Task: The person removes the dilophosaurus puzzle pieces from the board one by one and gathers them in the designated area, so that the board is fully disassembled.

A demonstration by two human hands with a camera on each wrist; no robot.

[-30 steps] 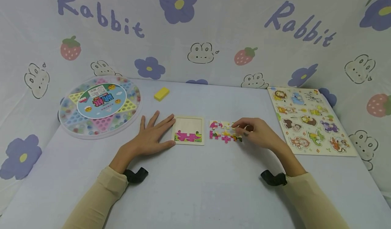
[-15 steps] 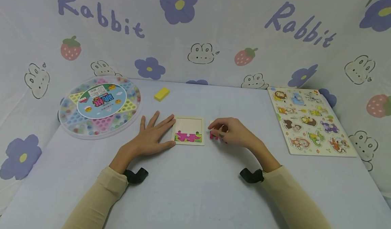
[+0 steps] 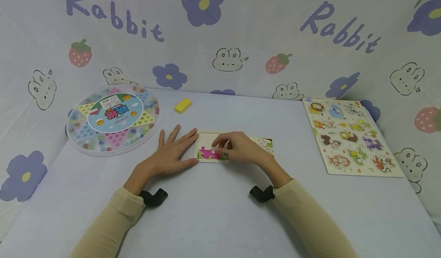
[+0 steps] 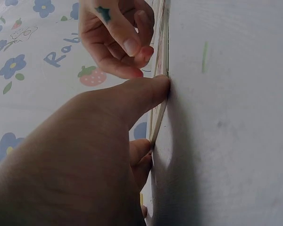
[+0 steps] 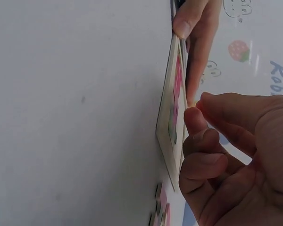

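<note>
Right hand [image 3: 242, 147]: moved leftward since the earlier frame, from beside the loose jigsaw pieces [image 3: 267, 143] to over the right part of the wooden jigsaw tray [image 3: 206, 138]; its fingers are curled, thumb and forefinger tips close together, the gap narrow. Whether a piece is pinched between them, I cannot tell.
Left hand [image 3: 173, 154]: in the same place as before, palm down, fingers spread wide, the thumb and a fingertip touching the tray's left edge; it grips nothing.
Jigsaw tray: flat on the white table [image 3: 206, 212], between the two hands.
Tray from right hand: below the fingertips and reaching away to their left; the outline is about square, so no long axis stands out. The left hand is nearer, since it touches the frame, while the right fingertips hang over it.
Fitted row: pink pieces with green borders [image 3: 208, 153] run left to right along the tray's near side; bare wood shows beyond them.
Loose pieces: just right of the tray, partly covered by the right hand.
Round the table: a Chinese checkers set [image 3: 115, 112] at far left, a yellow block [image 3: 182, 105] behind the tray, an animal puzzle board [image 3: 353, 137] at right.
</note>
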